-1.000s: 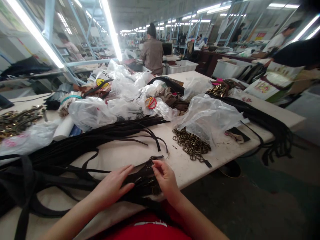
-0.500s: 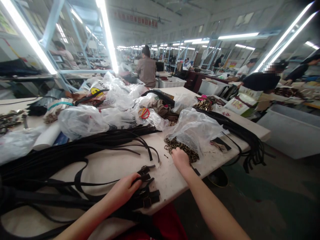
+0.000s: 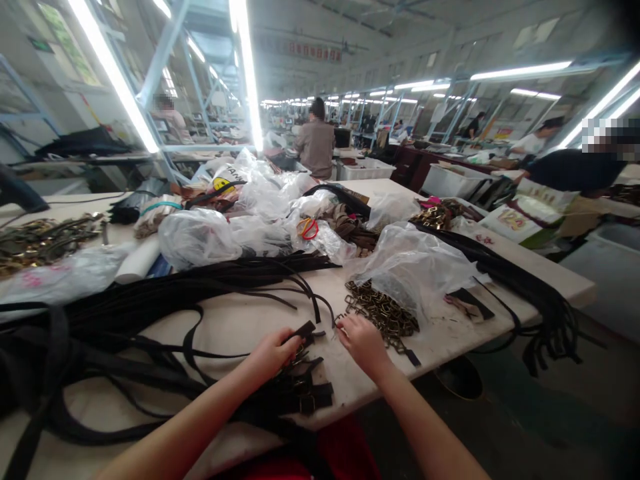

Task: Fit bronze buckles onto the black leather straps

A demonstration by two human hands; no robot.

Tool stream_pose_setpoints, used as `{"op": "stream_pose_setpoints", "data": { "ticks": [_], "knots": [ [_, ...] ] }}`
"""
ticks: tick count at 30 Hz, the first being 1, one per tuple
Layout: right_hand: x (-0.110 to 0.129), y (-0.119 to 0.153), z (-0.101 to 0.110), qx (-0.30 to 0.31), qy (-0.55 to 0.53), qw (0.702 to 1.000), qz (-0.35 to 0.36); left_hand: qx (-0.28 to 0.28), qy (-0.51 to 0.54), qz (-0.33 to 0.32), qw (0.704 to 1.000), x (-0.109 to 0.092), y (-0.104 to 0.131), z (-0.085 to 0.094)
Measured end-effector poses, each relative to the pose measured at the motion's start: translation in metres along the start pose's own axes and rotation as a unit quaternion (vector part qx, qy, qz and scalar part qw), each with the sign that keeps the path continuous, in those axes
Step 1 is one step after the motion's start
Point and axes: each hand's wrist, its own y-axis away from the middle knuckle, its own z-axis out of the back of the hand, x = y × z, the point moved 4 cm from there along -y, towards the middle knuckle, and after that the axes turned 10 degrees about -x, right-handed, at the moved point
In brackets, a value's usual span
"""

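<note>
My left hand (image 3: 277,351) is closed round a black strap (image 3: 304,329), whose flat end sticks out past the thumb. Just right of it, my right hand (image 3: 364,341) has its fingers pinched on a small metal buckle (image 3: 339,319), partly covered by the fingertips. A heap of brass-coloured buckles (image 3: 383,310) lies beside the right hand, spilling from under a clear plastic bag (image 3: 413,257). Below my left hand, more strap ends with buckles (image 3: 306,402) are gathered near the table's front edge.
Long black straps (image 3: 150,300) cover the table's left side, and another bundle (image 3: 520,293) hangs over the right edge. Plastic bags (image 3: 197,237) are piled at the back. More metal parts (image 3: 47,240) lie far left. A co-worker (image 3: 316,140) sits beyond the table (image 3: 240,320).
My right hand has come away from the buckle heap toward my left hand, with a buckle in its fingers. My left hand has lifted the strap end slightly. The view has swung left.
</note>
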Motion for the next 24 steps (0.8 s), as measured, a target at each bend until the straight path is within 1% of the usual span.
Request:
{"op": "stream_pose_setpoints", "data": {
  "ticks": [2,4,6,8,10,11,12,14,15,17,18,19,20,21,24],
  "knots": [
    [0.029,0.006,0.008,-0.038,-0.052,0.997,0.035,-0.016,0.028,-0.004,0.999,0.001,-0.004,-0.002],
    [0.053,0.01,0.013,-0.046,-0.09,0.992,0.07,-0.023,0.046,-0.014,0.999,0.003,-0.006,-0.004],
    [0.069,0.013,0.014,-0.044,-0.119,0.988,0.09,-0.026,0.055,-0.01,0.998,0.005,-0.005,-0.003],
    [0.074,0.015,0.014,-0.048,-0.16,0.983,0.076,-0.027,0.065,0.0,0.998,0.005,-0.001,0.0],
    [0.07,0.016,0.014,-0.065,-0.235,0.97,0.009,-0.028,0.082,0.008,0.996,0.003,0.003,0.004],
    [0.065,0.017,0.013,-0.075,-0.285,0.955,-0.043,-0.029,0.096,0.011,0.995,0.001,0.006,0.007],
    [0.06,0.019,0.011,-0.082,-0.341,0.931,-0.101,-0.027,0.113,0.015,0.993,-0.001,0.008,0.009],
    [0.054,0.022,0.006,-0.073,-0.454,0.864,-0.205,-0.017,0.146,0.03,0.989,-0.003,0.011,0.01],
    [0.054,0.023,0.003,-0.058,-0.507,0.825,-0.241,-0.009,0.163,0.039,0.986,-0.003,0.012,0.009],
    [0.06,0.024,-0.002,-0.018,-0.596,0.752,-0.28,0.006,0.194,0.054,0.979,-0.002,0.014,0.006],
    [0.063,0.024,-0.003,-0.003,-0.626,0.723,-0.292,0.012,0.209,0.058,0.976,-0.001,0.015,0.005],
    [0.066,0.024,-0.004,0.005,-0.647,0.7,-0.302,0.016,0.222,0.061,0.973,0.0,0.016,0.003],
    [0.069,0.024,-0.005,0.009,-0.66,0.683,-0.311,0.02,0.235,0.061,0.97,0.0,0.017,0.002],
    [0.071,0.023,-0.005,0.009,-0.667,0.673,-0.318,0.024,0.245,0.06,0.967,-0.001,0.018,0.002],
    [0.074,0.023,-0.008,0.006,-0.672,0.664,-0.328,0.021,0.258,0.06,0.964,-0.004,0.021,0.002]
  ]
}}
